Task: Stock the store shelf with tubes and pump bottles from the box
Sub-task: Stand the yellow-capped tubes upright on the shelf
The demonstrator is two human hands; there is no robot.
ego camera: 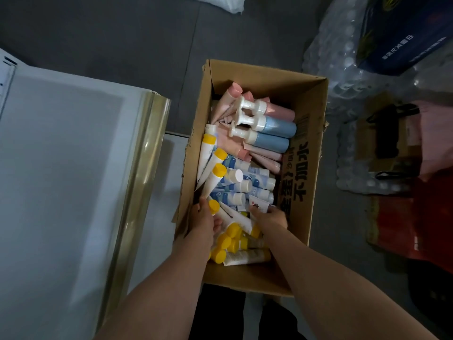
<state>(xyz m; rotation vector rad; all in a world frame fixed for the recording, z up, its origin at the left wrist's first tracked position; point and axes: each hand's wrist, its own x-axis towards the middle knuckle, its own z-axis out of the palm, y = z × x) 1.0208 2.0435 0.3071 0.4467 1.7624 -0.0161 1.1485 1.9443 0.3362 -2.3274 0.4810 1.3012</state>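
Both hands (206,217) among boxed tubes (235,241)

Cardboard box (304,153), inner face of right wall: large dark Chinese print, seen upside down, reads "不加水" with "金蛋" further along. Dark blue carton (402,33) at top right carries white lettering, too blurred to read. Blue-and-white tubes (245,182) bear small round logos, illegible.

Open box (304,153) of seemingly loose tubes (210,177)
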